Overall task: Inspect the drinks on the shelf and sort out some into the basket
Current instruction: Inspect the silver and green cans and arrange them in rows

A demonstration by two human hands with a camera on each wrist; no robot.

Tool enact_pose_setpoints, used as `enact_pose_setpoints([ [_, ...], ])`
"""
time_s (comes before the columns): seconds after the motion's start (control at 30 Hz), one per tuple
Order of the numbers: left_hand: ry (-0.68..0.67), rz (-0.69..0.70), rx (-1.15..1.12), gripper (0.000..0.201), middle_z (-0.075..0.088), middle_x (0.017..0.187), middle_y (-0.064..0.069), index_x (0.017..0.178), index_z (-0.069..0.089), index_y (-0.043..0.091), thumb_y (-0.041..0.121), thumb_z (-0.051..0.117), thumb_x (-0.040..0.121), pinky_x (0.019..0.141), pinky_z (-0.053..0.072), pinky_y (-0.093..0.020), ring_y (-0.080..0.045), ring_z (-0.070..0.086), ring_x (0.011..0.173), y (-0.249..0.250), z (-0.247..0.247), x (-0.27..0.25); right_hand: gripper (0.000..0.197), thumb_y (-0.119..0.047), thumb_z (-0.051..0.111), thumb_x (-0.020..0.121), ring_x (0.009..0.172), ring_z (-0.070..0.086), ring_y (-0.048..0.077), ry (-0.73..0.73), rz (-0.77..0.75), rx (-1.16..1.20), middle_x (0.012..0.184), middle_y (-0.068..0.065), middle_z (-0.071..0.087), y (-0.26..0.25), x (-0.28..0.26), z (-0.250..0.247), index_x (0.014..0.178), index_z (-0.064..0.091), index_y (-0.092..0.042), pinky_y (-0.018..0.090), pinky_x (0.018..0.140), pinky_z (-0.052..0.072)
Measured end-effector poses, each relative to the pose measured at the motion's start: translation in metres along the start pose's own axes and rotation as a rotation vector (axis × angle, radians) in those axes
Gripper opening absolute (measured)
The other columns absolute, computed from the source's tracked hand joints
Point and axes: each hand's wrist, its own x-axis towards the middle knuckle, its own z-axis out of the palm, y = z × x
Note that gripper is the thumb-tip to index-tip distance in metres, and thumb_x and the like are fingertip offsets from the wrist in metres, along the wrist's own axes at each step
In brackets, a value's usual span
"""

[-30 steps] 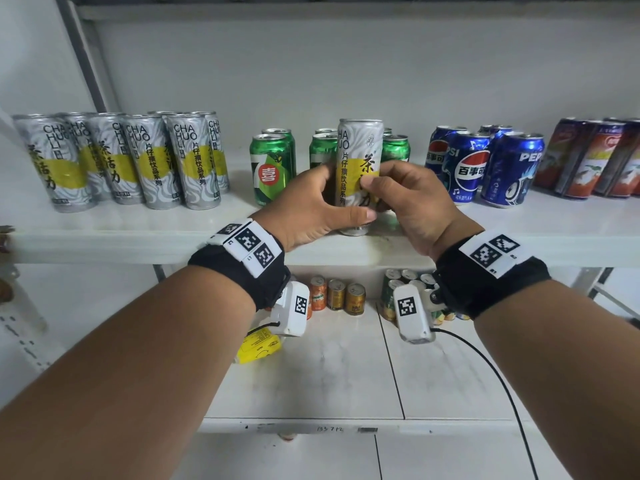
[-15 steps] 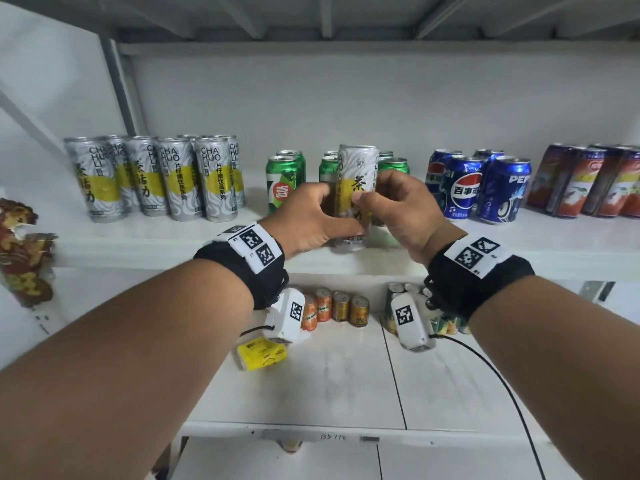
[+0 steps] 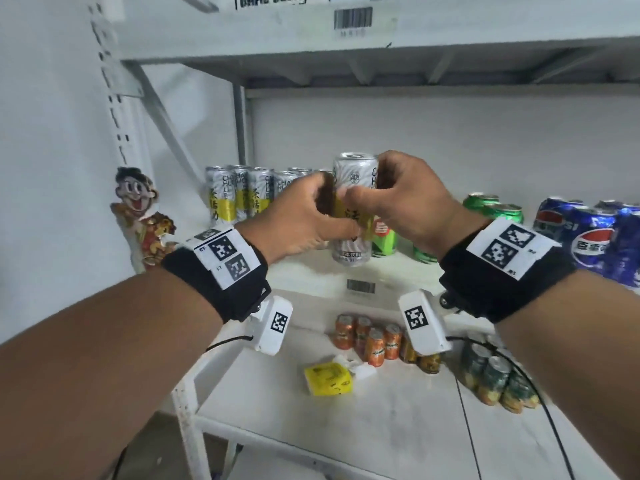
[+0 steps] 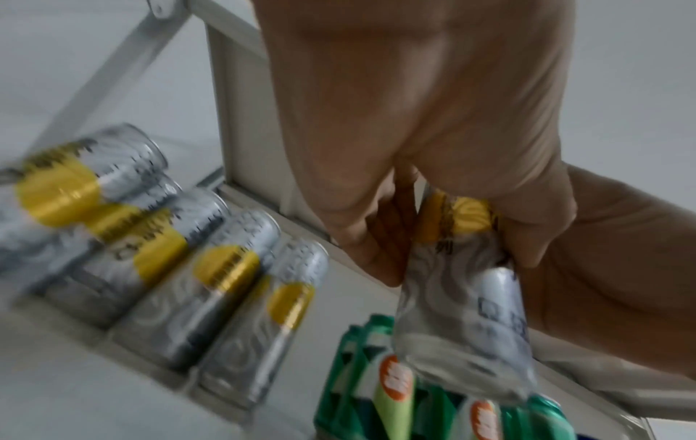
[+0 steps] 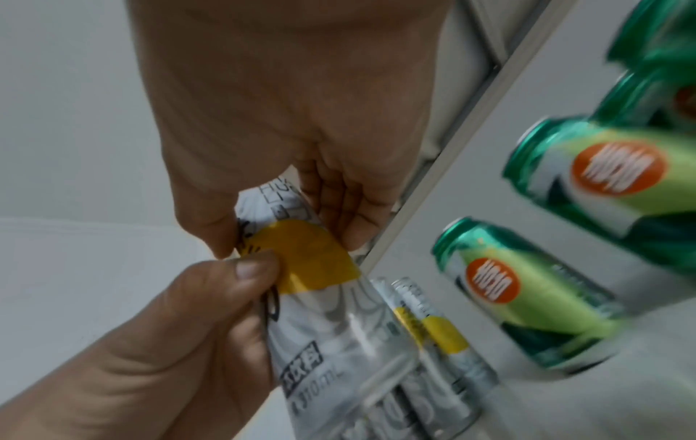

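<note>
Two hands, "310mL" can

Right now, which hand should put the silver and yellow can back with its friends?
Probably the left hand. Both hands grip the silver and yellow can, but the matching cans stand on the left side, nearer it. The right hand would have to cross over from beside the green cans.

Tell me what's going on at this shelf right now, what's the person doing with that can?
A person holds a tall silver and yellow can upright in front of the shelf, both the left hand and the right hand gripping its middle. Matching silver cans stand to the left, green cans and blue cans to the right. No basket is in view.
</note>
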Motion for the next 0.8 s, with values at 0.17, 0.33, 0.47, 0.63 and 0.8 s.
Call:
enact_pose_setpoints([
  [0.17, 0.112, 0.036, 0.029, 0.078, 0.081, 0.113, -0.004, 0.125, 0.066, 0.016, 0.033, 0.097, 0.056, 0.094, 0.066, -0.044, -0.017, 0.079, 0.105, -0.010, -0.063, 0.000, 0.032, -0.040, 0.087, 0.082, 0.076, 0.075, 0.023, -0.041, -0.048, -0.132, 0.084, 0.002, 0.078, -0.009, 0.038, 0.057, 0.094, 0.074, -0.014, 0.041, 0.067, 0.061],
  [0.33, 0.142, 0.050, 0.180, 0.081, 0.076, 0.114, -0.009, 0.125, 0.063, 0.012, 0.027, 0.098, 0.054, 0.094, 0.065, -0.045, -0.024, 0.076, 0.105, -0.020, -0.123, 0.013, 0.040, -0.056, 0.081, 0.080, 0.061, 0.062, 0.006, -0.053, -0.068, -0.285, 0.075, -0.003, 0.072, -0.013, 0.078, 0.107, 0.086, 0.073, -0.017, 0.026, 0.057, 0.050],
  [0.47, 0.085, 0.001, 0.343, 0.064, 0.076, 0.105, -0.001, 0.115, 0.067, 0.020, 0.021, 0.099, 0.060, 0.088, 0.066, -0.044, -0.020, 0.075, 0.095, -0.034, -0.160, 0.034, 0.040, -0.059, 0.074, 0.081, 0.079, 0.067, 0.013, -0.017, -0.057, -0.376, 0.087, -0.003, 0.073, -0.015, 0.105, 0.133, 0.091, 0.074, -0.021, 0.031, 0.065, 0.051],
  [0.63, 0.005, -0.090, 0.489, 0.050, 0.074, 0.090, 0.006, 0.099, 0.069, 0.025, 0.041, 0.093, 0.058, 0.064, 0.055, -0.030, -0.014, 0.071, 0.081, -0.057, -0.183, 0.063, 0.025, -0.043, 0.067, 0.089, 0.090, 0.064, 0.012, 0.055, -0.147, -0.586, 0.095, -0.008, 0.070, -0.009, 0.133, 0.146, 0.102, 0.075, -0.023, 0.022, 0.066, 0.044],
  [0.8, -0.066, -0.077, 0.620, 0.037, 0.075, 0.096, 0.005, 0.098, 0.072, 0.024, 0.035, 0.094, 0.070, 0.075, 0.062, -0.037, -0.017, 0.072, 0.088, -0.071, -0.188, 0.089, 0.031, -0.047, 0.069, 0.091, 0.089, 0.061, 0.017, 0.033, -0.143, -0.829, 0.094, -0.002, 0.071, 0.009, 0.151, 0.149, 0.099, 0.075, -0.018, 0.027, 0.073, 0.039],
])
